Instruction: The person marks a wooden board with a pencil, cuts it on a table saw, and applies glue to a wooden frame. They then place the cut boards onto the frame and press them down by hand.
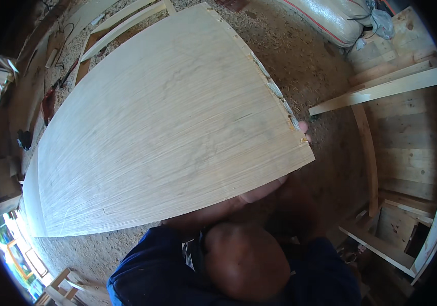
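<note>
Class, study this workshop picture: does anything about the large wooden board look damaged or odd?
Yes. The board has a ragged right edge, chipped and splintered with pale flakes, close to the fingertips of the right hand gripping it. Its face looks sound.

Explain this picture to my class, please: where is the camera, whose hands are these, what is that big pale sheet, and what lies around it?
There is no machine here. The picture comes from a wide fisheye camera worn on a person's head, looking down, so straight edges bend near the rim. The dark blue sleeves at the bottom belong to that person.

The big pale thing is a thin wooden sheet with fine grain, held up in front of the camera. The right hand grips its right edge: fingertips show at the corner, and the forearm runs beneath the lower edge. The left hand is hidden, so I cannot say whether it holds the sheet.

Below lies a floor covered in sawdust. To the right stand pale timber boards and frames. At the top lies a large whitish sack. More wooden strips show at the upper left.
</note>
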### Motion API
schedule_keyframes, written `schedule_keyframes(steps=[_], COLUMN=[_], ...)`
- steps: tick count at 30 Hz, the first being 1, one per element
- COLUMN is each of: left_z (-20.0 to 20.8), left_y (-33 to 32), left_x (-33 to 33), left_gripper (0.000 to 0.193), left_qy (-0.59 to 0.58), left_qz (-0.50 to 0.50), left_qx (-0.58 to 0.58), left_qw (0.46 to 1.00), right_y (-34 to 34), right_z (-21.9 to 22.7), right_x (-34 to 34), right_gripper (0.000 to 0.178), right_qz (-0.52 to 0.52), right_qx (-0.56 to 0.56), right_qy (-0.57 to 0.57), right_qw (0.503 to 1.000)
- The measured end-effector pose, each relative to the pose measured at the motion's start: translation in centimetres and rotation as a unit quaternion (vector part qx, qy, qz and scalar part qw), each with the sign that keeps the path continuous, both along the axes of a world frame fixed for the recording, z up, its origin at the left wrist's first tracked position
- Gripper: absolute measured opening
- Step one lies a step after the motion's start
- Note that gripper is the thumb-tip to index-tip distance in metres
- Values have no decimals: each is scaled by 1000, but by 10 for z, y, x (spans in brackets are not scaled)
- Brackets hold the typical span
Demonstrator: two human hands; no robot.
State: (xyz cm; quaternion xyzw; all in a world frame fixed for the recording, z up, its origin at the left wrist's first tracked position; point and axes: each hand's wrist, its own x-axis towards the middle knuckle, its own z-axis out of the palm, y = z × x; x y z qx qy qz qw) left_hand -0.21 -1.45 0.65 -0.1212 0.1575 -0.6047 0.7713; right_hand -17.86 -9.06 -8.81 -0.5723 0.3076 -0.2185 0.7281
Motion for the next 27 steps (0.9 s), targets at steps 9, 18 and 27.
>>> schedule_keyframes(steps=[9, 18, 27], left_z=[4, 12, 5], left_y=[2, -2, -5], left_x=[4, -1, -4], left_gripper=[45, 46, 47], left_qy=[31, 56, 82], left_qz=[7, -12, -14], left_qx=[-29, -69, -144], left_qw=[999, 996, 986], right_y=[4, -41, 18], right_z=[-3, -17, 141], right_x=[24, 96, -67], right_gripper=[30, 30, 28], right_qz=[-71, -162, 13], right_qx=[-95, -208, 150], right_qy=[-76, -154, 38], right_qw=[990, 952, 988])
